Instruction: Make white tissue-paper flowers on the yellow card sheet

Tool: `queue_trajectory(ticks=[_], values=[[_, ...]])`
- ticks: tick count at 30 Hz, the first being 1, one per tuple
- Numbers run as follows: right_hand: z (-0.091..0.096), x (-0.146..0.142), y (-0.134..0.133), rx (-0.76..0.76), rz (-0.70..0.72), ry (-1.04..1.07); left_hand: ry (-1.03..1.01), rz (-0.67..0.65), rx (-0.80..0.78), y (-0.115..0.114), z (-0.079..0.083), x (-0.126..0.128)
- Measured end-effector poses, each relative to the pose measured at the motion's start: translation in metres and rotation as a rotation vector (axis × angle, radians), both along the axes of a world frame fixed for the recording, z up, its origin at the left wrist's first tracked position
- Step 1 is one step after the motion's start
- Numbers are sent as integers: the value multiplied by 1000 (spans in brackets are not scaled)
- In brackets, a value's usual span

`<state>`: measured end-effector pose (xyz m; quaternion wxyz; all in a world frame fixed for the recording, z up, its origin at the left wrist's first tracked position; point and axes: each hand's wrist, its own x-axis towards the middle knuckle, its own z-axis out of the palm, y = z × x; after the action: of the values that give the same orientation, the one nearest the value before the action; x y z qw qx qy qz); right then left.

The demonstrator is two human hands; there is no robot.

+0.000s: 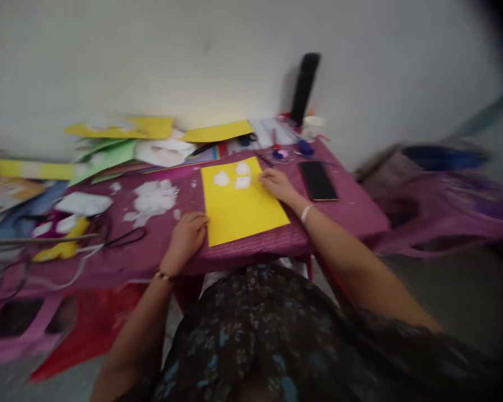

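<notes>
A sheet of yellow paper lies in front of me on the table, with several white cotton pieces on its upper part. My left hand is closed at the sheet's left edge, its curled fingertips gripping the side. On the other side, my right hand has its bent fingers closed on the upper right edge. Blur hides the exact finger contact. Left of the sheet is a loose heap of white cotton.
A black phone lies right of the sheet. Behind are yellow cards, green paper and a white cup. A yellow glue gun with cables lies at left. The purple-covered table ends at right near pink chairs.
</notes>
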<state>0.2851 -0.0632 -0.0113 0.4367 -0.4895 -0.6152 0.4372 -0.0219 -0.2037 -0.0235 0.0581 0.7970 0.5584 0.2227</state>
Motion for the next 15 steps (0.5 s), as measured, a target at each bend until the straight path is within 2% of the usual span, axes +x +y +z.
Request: queue_trajectory(ticks=[1, 3, 5, 7, 10, 12, 15], values=[[-3, 3, 3, 41, -24, -25, 4, 2, -2, -1, 1, 2], [-10, 13, 9, 241, -120, -295, 20, 26, -9, -1, 0, 2], [-19, 28, 16, 305, -99, -363, 32, 31, -11, -1, -3, 0], [-28, 45, 22, 446, -17, -603, 35, 30, -5, -1, -8, 0], [-42, 68, 31, 473, 64, -875, 26, 14, 11, -3, -13, 3], [-51, 78, 38, 478, 112, -926, 12, -2, 22, -4, -13, 5], [-58, 86, 48, 512, 153, -958, -9, 6, 47, -9, 1, -13]])
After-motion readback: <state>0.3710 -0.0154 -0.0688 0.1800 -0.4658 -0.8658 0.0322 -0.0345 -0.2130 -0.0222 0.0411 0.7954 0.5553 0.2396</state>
